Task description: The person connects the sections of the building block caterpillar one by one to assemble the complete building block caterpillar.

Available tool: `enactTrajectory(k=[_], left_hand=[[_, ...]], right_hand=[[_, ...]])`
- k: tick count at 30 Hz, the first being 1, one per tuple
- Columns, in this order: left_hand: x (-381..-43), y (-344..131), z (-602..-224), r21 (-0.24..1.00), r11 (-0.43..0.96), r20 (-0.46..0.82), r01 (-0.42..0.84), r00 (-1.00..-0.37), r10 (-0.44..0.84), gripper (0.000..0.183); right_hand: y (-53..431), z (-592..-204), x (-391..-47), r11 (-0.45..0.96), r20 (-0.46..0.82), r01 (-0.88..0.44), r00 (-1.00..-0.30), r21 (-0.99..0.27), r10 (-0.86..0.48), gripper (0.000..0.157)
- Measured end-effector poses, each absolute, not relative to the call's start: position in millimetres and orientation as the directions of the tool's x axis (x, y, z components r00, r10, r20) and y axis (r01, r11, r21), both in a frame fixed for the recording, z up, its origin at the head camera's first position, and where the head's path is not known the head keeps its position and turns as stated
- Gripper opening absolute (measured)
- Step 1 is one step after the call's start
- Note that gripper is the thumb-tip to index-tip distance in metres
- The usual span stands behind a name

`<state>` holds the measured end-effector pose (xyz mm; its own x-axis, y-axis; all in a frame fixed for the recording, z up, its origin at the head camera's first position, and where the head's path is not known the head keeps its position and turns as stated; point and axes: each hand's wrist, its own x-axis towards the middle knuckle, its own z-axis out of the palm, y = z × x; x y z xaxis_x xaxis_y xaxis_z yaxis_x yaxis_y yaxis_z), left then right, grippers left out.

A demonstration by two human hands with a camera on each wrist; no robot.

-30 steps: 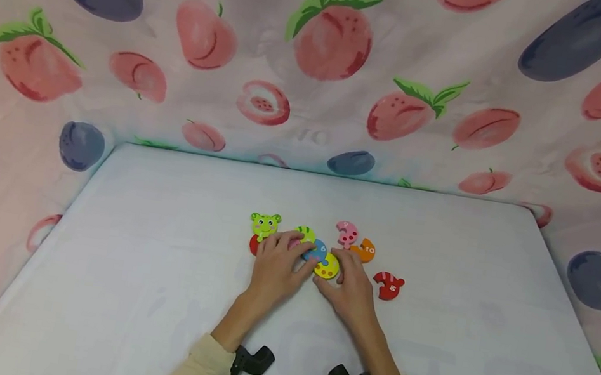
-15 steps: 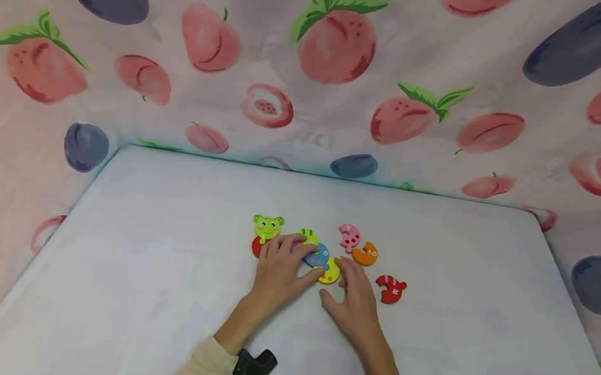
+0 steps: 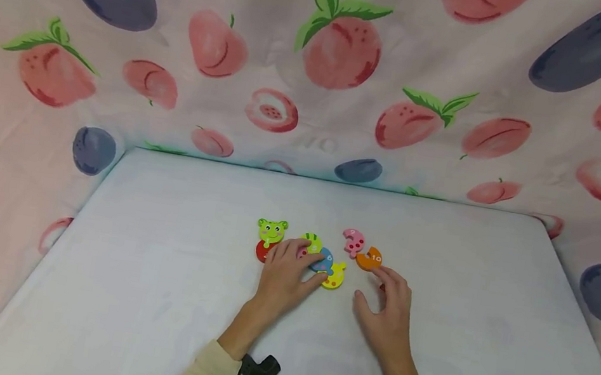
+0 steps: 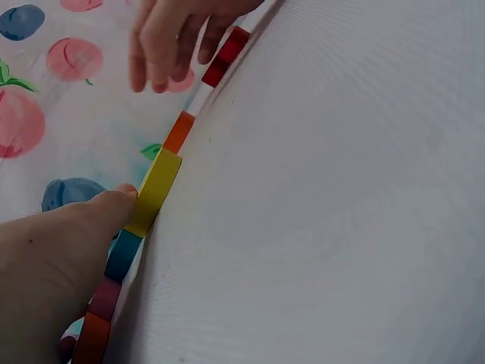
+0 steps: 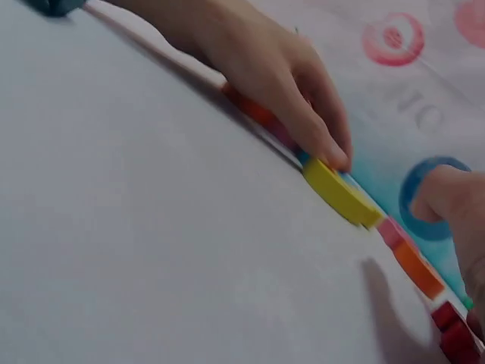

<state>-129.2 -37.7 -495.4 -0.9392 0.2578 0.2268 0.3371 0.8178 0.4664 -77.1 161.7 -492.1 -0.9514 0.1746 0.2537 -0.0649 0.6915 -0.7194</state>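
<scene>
A row of flat, brightly coloured numbered puzzle pieces lies on the table, headed by a green animal face piece (image 3: 272, 232) above a red piece (image 3: 264, 251). My left hand (image 3: 285, 281) rests over the row, hiding part of it. Its thumb touches the yellow piece (image 4: 155, 191) beside the blue piece (image 3: 323, 260); a green striped piece (image 3: 313, 241) shows past the fingers. My right hand (image 3: 391, 315) is over another red piece (image 4: 226, 58), which it hides in the head view. Its fingers are spread, near the orange piece (image 3: 369, 259).
A pink piece (image 3: 353, 241) touches the orange one, right of the row. The white table (image 3: 147, 294) ends at a fruit-printed cloth (image 3: 272, 62) behind and at the sides. A black wrist camera (image 3: 260, 371) sits on the left forearm.
My right hand has left the yellow piece and moved right over the separate red piece. My left hand stays on the row. The head view has shifted slightly.
</scene>
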Motion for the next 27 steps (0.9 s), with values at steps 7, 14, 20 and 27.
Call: enactTrajectory(k=[7, 14, 20, 27], left_hand=[[-130.7, -40.4, -495.9, 0.461, 0.768, 0.279, 0.444, -0.894, 0.350, 0.033], [-131.8, -39.6, -493.4, 0.454, 0.761, 0.246, 0.464, -0.886, 0.393, 0.039], [-131.8, -37.7, -492.2, 0.409, 0.787, 0.226, 0.462, -0.887, 0.403, 0.048], [-131.9, -37.8, -492.7, 0.407, 0.791, 0.228, 0.458, -0.889, 0.397, 0.051]], right_hand=[[191.1, -491.9, -81.6, 0.736, 0.074, 0.073, -0.984, -0.673, 0.165, 0.070], [205.7, -491.0, -78.5, 0.738, 0.063, 0.117, -0.975, -0.665, 0.212, 0.074], [205.6, -493.1, -77.3, 0.744, 0.075, 0.114, -0.973, -0.659, 0.216, 0.074], [204.5, -494.5, -76.8, 0.753, 0.084, 0.091, -0.978, -0.652, 0.191, 0.065]])
